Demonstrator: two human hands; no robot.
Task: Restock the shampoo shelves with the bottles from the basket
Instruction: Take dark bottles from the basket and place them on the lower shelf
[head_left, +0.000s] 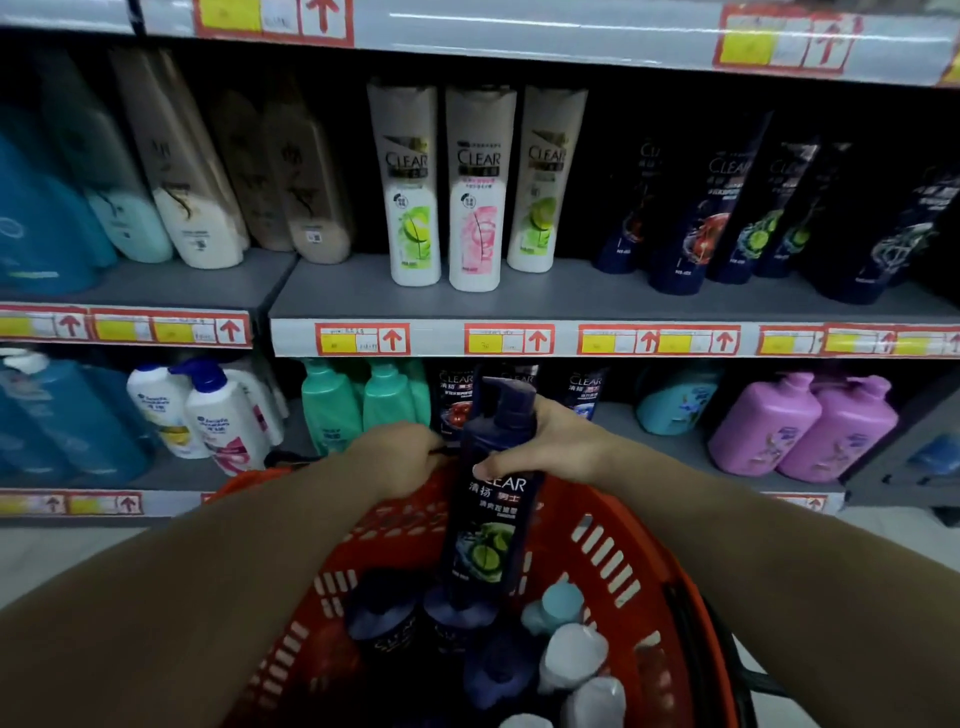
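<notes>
A tall dark blue Clear pump bottle (491, 499) with a lime picture is upright above the orange basket (618, 551). My right hand (545, 441) is wrapped around its upper part just below the pump. My left hand (400, 452) is closed on the basket's far rim or handle, left of the bottle. Inside the basket lie several more dark blue bottles (395, 618) and a few white and pale blue ones (571, 654). Behind the held bottle, on the lower shelf, stand matching dark Clear bottles (454, 395).
The middle shelf (571, 296) carries three white Clear bottles (475, 187), beige bottles at left and dark Clear bottles (727, 208) at right. The lower shelf holds white pump bottles, green bottles (358, 405), a teal one and purple ones (800, 426).
</notes>
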